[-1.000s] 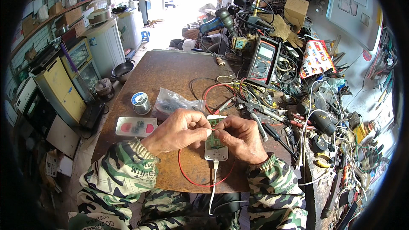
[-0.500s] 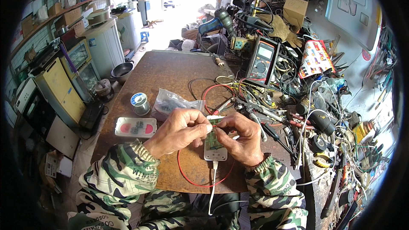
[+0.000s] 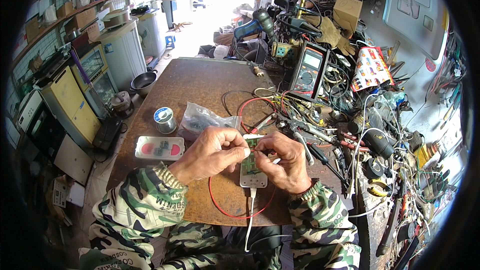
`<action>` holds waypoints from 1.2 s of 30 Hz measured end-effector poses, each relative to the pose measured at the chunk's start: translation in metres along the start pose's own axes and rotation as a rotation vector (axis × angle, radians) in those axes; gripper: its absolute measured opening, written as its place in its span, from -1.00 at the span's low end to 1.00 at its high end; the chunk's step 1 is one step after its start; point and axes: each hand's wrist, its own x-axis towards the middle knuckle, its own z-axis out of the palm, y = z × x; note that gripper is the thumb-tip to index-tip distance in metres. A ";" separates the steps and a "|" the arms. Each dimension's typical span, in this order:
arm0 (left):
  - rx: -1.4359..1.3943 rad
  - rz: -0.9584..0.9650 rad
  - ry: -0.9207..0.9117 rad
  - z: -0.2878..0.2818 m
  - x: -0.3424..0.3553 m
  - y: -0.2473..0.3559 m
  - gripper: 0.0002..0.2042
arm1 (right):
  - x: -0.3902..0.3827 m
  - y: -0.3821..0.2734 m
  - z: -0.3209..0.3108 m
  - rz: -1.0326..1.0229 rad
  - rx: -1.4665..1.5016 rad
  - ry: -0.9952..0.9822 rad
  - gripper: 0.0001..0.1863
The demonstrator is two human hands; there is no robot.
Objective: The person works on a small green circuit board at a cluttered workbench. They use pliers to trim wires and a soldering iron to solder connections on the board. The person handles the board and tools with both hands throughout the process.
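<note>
My left hand (image 3: 220, 155) pinches what looks like a thin red wire (image 3: 211, 195), which loops down over the table. My right hand (image 3: 280, 162) is pinched at that fingertip meeting point; what it holds is too small to make out. Beneath both hands lies an opened white power strip (image 3: 252, 181) showing green inner parts, with a white cable (image 3: 251, 215) running off the near edge. Left of them is a white case (image 3: 145, 149) with pink ends. Behind my left hand lie a solder spool (image 3: 164, 122) and a clear bag (image 3: 200, 117) of dark items.
A wooden table (image 3: 175, 85) carries a dense heap of cables, pliers (image 3: 305, 147) and a multimeter (image 3: 306, 75) at the right. Shelves and appliances (image 3: 122, 55) line the left wall, with a black wok (image 3: 143, 85) beside the table. A bright doorway opens at the back.
My hands have shifted very slightly, with the left fingertips a little higher and my right thumb moved slightly over the green parts. The surrounding items are unchanged.
</note>
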 end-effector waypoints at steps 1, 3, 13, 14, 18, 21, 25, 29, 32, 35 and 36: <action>-0.004 -0.002 -0.009 -0.001 0.000 0.000 -0.85 | 0.000 0.000 -0.001 0.019 0.010 -0.030 -0.92; -0.016 -0.002 -0.025 -0.003 -0.002 0.001 -0.85 | 0.001 -0.001 -0.005 0.054 0.026 -0.091 -0.90; -0.082 -0.042 -0.019 -0.005 -0.001 0.003 -0.85 | -0.001 0.004 -0.001 0.028 0.098 -0.005 -0.90; -0.074 -0.042 -0.018 -0.005 -0.001 0.005 -0.85 | -0.001 0.003 -0.001 0.042 0.100 -0.006 -0.90; -0.052 -0.066 -0.007 -0.006 -0.002 0.007 -0.85 | 0.000 -0.003 -0.001 0.032 0.065 -0.013 -0.89; -0.059 -0.052 -0.023 -0.006 -0.002 0.004 -0.84 | -0.001 -0.001 0.000 0.024 0.072 -0.014 -0.88; -0.053 -0.056 -0.056 -0.007 -0.002 0.004 -0.84 | -0.001 0.003 0.001 0.059 0.122 -0.052 -0.91; -0.030 -0.019 -0.089 -0.007 -0.001 0.002 -0.84 | -0.003 0.006 -0.001 0.162 0.270 -0.096 -0.92; -0.049 0.014 -0.093 -0.005 0.000 0.003 -0.84 | -0.003 0.004 -0.001 0.213 0.341 -0.094 -0.91; -0.078 -0.012 -0.078 -0.007 -0.002 0.005 -0.84 | -0.004 0.006 0.001 0.218 0.376 -0.071 -0.92; -0.086 -0.029 -0.073 -0.007 -0.002 0.005 -0.84 | -0.004 0.007 0.001 0.213 0.379 -0.062 -0.92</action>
